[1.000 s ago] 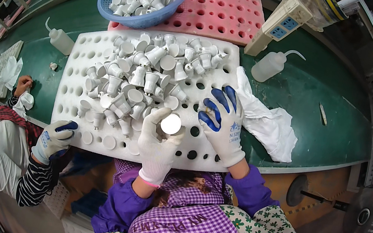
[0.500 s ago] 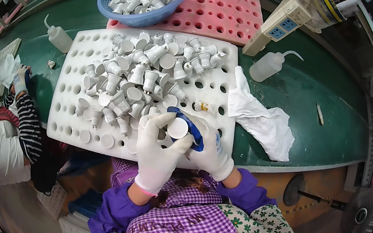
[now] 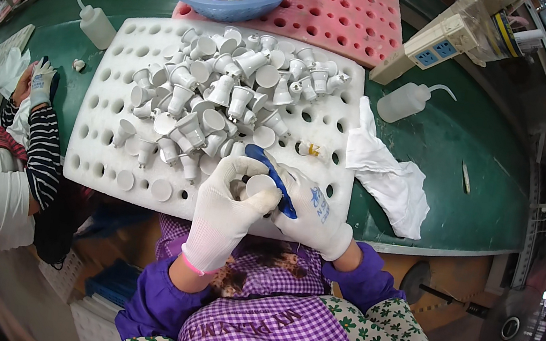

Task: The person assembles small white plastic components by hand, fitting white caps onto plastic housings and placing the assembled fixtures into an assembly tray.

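While the left hand in a thin white knit glove (image 3: 229,203) pinched it between thumb and forefinger, the small white smooth-faced cup-shaped housing (image 3: 258,186) sat low over the near side of the board, round face up; its body was mostly hidden by the gloves. The right hand in a white glove with blue-coated fingers (image 3: 309,211) was close alongside, fingers bent and together; could not tell whether it gripped the piece too. Handling, judged by look: light, stiff, glossy so a bit slippery, rim probably chippable. Best hold: around the rim or tapered side, off the face and any pins.

Just beyond, a loose heap of similar white housings (image 3: 239,102) lay tumbled on a thick white foam board with round holes (image 3: 101,118). Past that, a round blue plastic basket (image 3: 240,12) was well filled with more such housings, next to a pink perforated foam board (image 3: 353,14). Either side, on the green tabletop (image 3: 471,214), stood two translucent white squeeze bottles with bent spouts, left (image 3: 96,28) and right (image 3: 403,104); contents could not be made out.
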The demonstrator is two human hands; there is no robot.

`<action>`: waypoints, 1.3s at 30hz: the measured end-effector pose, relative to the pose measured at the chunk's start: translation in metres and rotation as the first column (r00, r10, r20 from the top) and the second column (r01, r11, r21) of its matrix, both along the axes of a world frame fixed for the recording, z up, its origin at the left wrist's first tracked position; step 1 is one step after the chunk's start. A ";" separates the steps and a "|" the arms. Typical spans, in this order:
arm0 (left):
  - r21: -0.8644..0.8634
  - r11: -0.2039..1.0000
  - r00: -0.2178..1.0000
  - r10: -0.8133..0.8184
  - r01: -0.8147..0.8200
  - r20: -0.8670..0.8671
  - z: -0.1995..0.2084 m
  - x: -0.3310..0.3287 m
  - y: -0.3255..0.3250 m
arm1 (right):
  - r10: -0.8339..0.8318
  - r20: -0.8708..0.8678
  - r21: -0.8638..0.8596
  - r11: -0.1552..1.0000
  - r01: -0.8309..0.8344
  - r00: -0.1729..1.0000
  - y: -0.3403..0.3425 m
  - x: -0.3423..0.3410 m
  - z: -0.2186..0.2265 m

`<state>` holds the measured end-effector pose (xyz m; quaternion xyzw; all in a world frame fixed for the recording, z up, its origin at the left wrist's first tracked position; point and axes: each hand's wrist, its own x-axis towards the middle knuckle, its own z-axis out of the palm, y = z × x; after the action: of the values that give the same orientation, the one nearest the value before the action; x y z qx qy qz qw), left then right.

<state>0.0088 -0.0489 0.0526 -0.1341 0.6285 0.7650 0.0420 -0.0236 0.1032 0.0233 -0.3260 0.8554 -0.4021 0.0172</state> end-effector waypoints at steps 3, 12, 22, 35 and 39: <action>0.099 0.995 0.999 0.015 -0.020 0.052 -0.002 -0.001 -0.002 | 0.011 -0.014 0.054 0.998 -0.010 1.000 -0.001 0.000 0.003; 0.228 0.968 0.987 0.070 -0.102 0.144 -0.005 -0.005 -0.004 | -0.041 -0.125 -0.046 0.998 0.036 0.991 -0.013 0.004 0.012; 0.195 0.979 0.995 -0.074 0.059 0.068 -0.006 -0.002 -0.013 | -0.011 -0.117 0.008 1.000 0.012 0.993 -0.012 -0.005 0.012; 0.248 0.968 0.995 -0.066 0.045 0.078 -0.002 -0.001 -0.018 | 0.079 -0.076 0.083 0.994 -0.073 0.994 -0.009 -0.006 0.017; 0.319 0.947 0.983 -0.096 0.042 0.157 -0.009 -0.003 -0.022 | 0.095 -0.052 0.151 0.985 -0.086 0.994 -0.005 -0.003 0.018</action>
<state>0.0053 -0.0714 0.0434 -0.1684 0.4969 0.8392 0.1431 -0.0268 0.0977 0.0415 -0.3740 0.8675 -0.3262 0.0344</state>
